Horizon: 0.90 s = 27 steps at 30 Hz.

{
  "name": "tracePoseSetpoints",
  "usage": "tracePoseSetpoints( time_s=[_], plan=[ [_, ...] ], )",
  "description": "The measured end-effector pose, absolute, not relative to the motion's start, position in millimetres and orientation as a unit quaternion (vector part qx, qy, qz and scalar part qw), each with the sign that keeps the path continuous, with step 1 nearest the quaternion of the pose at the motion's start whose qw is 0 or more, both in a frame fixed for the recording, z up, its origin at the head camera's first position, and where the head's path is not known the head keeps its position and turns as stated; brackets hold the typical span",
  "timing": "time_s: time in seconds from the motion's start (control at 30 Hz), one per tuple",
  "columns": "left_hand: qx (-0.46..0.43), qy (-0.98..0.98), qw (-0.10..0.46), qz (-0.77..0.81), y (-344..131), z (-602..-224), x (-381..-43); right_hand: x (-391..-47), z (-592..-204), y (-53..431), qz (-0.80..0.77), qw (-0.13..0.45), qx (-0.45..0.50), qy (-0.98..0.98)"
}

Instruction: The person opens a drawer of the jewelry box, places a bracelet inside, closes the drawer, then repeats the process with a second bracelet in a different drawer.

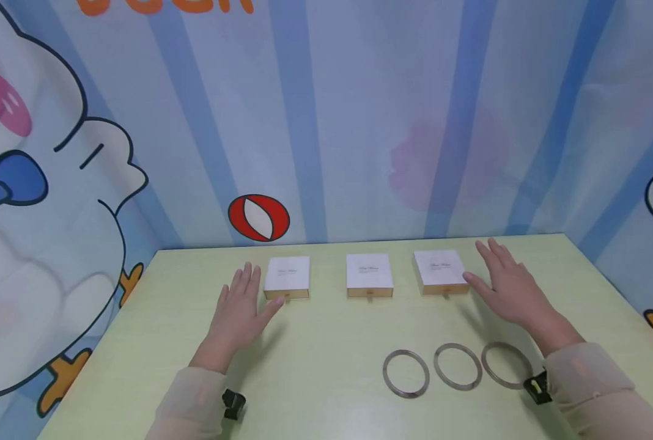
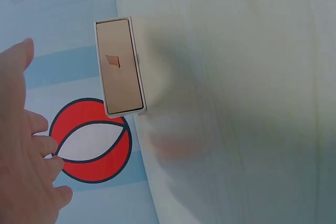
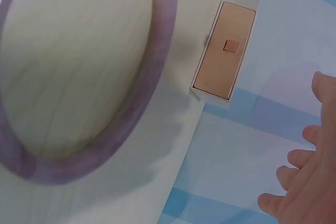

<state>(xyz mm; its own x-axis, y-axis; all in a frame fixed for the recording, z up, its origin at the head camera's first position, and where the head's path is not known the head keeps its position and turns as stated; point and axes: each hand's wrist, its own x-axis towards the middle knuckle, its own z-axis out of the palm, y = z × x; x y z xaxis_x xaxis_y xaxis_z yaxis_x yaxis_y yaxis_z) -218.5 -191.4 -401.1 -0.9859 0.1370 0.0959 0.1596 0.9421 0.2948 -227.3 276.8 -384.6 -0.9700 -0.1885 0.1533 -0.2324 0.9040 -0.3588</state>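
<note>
My left hand (image 1: 241, 315) is held over the table with fingers straight and thumb spread, holding nothing, just left of the left jewelry box (image 1: 288, 273). My right hand (image 1: 510, 287) hovers likewise beside the right jewelry box (image 1: 441, 269), its thumb near that box's corner. Between them sits the middle jewelry box (image 1: 369, 272). All three have white lids and tan drawer fronts with a small pull tab, plain on the left box (image 2: 121, 85) in the left wrist view. Three purplish-grey bangles lie in a row: the left bangle (image 1: 385, 374), middle bangle (image 1: 436, 360) and right bangle (image 1: 485, 360) by my right wrist.
The pale yellow-green table (image 1: 326, 366) ends at the back against a blue striped backdrop (image 1: 354, 122) with cartoon figures and a red-and-white ball print (image 1: 235, 218). A dark wrist camera (image 1: 234, 403) is on the left sleeve, and another wrist camera (image 1: 538, 387) on the right.
</note>
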Motion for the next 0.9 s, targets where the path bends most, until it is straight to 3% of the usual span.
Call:
tracePoseSetpoints(
  time_s=[0.9],
  plan=[
    [-0.066,-0.983,0.018,-0.17,-195,-404,-221,-229,-382,247,0.23,0.037,0.118,-0.965]
  ],
)
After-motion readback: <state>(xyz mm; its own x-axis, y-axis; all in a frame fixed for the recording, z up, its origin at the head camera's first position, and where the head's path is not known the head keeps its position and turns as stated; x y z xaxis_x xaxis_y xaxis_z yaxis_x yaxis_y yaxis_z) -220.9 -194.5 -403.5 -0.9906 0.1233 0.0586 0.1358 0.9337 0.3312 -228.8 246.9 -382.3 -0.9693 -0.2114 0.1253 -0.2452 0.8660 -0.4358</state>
